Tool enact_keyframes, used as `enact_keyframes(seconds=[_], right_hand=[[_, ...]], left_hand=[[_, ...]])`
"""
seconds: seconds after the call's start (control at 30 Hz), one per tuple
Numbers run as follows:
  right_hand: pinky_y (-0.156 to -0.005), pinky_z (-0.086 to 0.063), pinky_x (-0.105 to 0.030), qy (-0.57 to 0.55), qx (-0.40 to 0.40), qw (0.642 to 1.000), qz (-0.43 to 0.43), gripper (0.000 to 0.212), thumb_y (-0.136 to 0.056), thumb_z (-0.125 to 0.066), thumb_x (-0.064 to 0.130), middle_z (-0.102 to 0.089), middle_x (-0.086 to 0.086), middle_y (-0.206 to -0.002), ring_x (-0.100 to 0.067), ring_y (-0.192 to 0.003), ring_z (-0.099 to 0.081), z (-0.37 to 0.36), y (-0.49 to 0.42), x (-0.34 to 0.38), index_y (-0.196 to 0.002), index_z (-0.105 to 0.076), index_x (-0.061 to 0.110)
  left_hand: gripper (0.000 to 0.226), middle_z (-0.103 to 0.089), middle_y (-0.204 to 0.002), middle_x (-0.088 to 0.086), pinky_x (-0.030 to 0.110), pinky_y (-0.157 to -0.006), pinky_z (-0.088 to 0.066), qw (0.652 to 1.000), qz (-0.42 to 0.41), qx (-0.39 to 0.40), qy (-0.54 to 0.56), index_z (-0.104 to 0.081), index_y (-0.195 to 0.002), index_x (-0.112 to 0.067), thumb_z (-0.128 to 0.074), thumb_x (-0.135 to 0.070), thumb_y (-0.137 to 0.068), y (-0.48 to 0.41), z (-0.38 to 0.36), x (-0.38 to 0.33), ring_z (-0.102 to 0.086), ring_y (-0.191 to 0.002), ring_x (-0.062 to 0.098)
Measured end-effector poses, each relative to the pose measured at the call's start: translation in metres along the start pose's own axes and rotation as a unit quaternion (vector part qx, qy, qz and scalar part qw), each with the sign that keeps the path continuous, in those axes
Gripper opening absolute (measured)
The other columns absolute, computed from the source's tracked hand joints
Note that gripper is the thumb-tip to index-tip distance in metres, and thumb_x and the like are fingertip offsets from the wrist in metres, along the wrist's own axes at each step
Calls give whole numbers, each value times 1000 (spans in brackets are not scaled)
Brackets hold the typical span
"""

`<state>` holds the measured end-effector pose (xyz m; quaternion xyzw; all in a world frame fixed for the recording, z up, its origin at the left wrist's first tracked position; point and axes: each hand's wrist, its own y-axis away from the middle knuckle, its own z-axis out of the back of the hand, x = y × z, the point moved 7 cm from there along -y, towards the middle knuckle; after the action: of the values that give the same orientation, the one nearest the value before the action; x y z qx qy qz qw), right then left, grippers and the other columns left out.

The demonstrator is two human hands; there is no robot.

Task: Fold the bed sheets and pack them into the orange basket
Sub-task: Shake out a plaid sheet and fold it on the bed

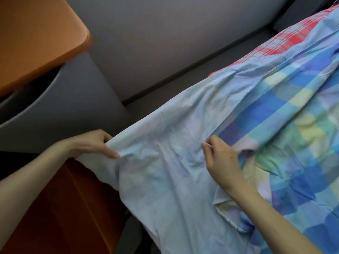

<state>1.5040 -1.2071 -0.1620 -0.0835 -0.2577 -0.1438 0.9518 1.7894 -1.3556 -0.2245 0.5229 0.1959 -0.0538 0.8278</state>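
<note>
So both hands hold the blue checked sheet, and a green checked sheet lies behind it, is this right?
Not quite. In the head view the one behind is a red checked sheet, not green. The left hand and right hand do both hold the blue checked sheet.

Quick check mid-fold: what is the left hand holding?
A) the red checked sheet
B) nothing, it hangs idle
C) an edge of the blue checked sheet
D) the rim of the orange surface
C: the left hand curls thumb and fingers round a bunched edge of the blue checked sheet, while the right hand pinches it further along.
</note>
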Motion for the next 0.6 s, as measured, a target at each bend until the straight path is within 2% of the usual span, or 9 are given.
enact_keyframes(seconds=[0.07,0.13,0.2,0.27,0.37,0.43,0.47,0.53,0.6], right_hand=[[-55,-25,-29,-64,39,997,22,29,-91,-36,30,-51,-5,-61,-28,-54,-48,10,-2,34,-72,-46,11],[-54,-29,-30,-94,67,991,65,24,-91,-35,31,-48,0,-59,-25,-53,-45,22,-5,70,-73,-41,15],[-53,-31,-30,-125,86,982,112,19,-92,-40,27,-44,5,-60,-21,-53,-41,34,-8,111,-76,-37,19],[-53,-31,-29,-139,97,975,142,17,-92,-46,19,-44,3,-62,-20,-52,-40,43,-13,156,-76,-38,18],[-54,-18,-25,-172,41,968,177,16,-87,-53,11,-45,-1,-59,-20,-51,-37,71,-35,231,-74,-45,13],[-55,-18,-27,-195,12,964,181,25,-89,-57,10,-49,-1,-59,-18,-53,-38,99,-63,276,-68,-44,14],[-55,-23,-26,-186,19,966,180,33,-90,-57,12,-46,3,-59,-13,-53,-38,112,-78,298,-64,-38,18],[-54,-32,-15,-156,64,970,176,42,-93,-57,18,-41,10,-60,-7,-54,-45,125,-100,325,-60,-31,23],[-51,-37,-17,-178,127,961,170,39,-93,-57,19,-50,2,-59,-13,-57,-58,117,-103,333,-58,-37,19]], left_hand=[[17,-72,-72,-2,22,-59,-50,999,17,35,-33,-74,-72,-17,-86,-24,-63,16,-3,13,-67,-66,11],[13,-71,-75,-2,21,-59,-47,997,32,47,-50,-73,-74,-17,-83,-24,-68,31,-8,24,-65,-70,11],[19,-69,-83,3,23,-62,-45,999,29,-11,-44,-71,-85,-14,-78,-29,-75,45,-4,31,-64,-77,17],[21,-62,-78,2,25,-59,-38,994,-2,-106,-30,-66,-86,-10,-71,-30,-82,62,7,30,-58,-74,20],[19,-59,-73,2,26,-57,-37,975,-57,-214,-19,-62,-80,-9,-67,-27,-86,92,28,23,-54,-68,16],[16,-62,-73,2,26,-57,-41,965,-73,-252,-12,-63,-79,-11,-69,-25,-84,109,41,19,-56,-67,14],[16,-63,-73,3,27,-57,-43,961,-78,-265,-3,-62,-78,-11,-71,-24,-82,117,46,18,-57,-67,14],[17,-65,-75,6,28,-58,-44,960,-83,-261,58,-62,-82,-11,-75,-20,-79,128,50,18,-58,-67,17],[25,-67,-77,10,28,-61,-46,962,-71,-194,177,-63,-88,-10,-81,-16,-72,139,46,22,-61,-68,18]])
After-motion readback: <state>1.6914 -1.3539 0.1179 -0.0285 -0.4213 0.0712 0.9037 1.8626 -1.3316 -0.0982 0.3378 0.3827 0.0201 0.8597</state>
